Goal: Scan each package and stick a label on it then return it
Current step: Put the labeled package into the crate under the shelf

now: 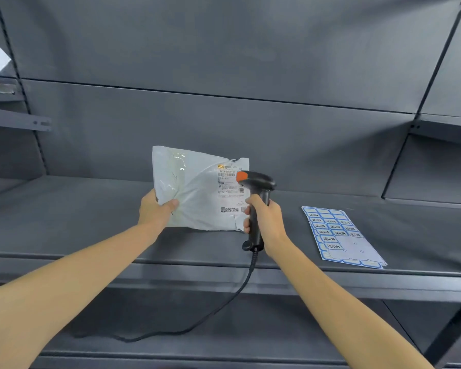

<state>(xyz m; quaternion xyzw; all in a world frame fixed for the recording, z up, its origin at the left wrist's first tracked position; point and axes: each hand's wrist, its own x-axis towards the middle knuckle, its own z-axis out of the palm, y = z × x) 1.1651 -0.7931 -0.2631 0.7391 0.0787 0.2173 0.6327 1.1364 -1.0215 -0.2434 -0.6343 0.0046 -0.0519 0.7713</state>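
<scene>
Since I'm going by one head view, largest first: grey shelf (91,222) runs the full width, with another level below it. My bag (197,190) is up on edge at mid shelf, in front of the back panel; I can't tell if its lower edge touches the shelf. It's a white poly mailer, printed shipping slip (230,190) on the right half facing me.

Sticker sheet (341,237) lies flat on the shelf to the right, well apart from the bag, several labels already gone from its near end.

Scanner (256,187) is in front of the bag's right edge, orange nose aimed left across the slip. Its cord (232,296) drops off the near edge and trails down-left.

Left hand (155,209): fingers and thumb curled, pinching the bag's lower left corner, film bunched under the thumb. Right hand (264,222): wrapped fully round the scanner handle, index finger up front near the trigger.

Handling call: the bag looks light, soft and slick. The film creases at the pinch, so it'll flop if held by one corner alone. I'd grip at an edge or corner, clear of the slip, and keep the slip flat for the read. I'd lay it flat on the shelf for the sticker. Nothing suggests fragile contents, but I can't see inside.
</scene>
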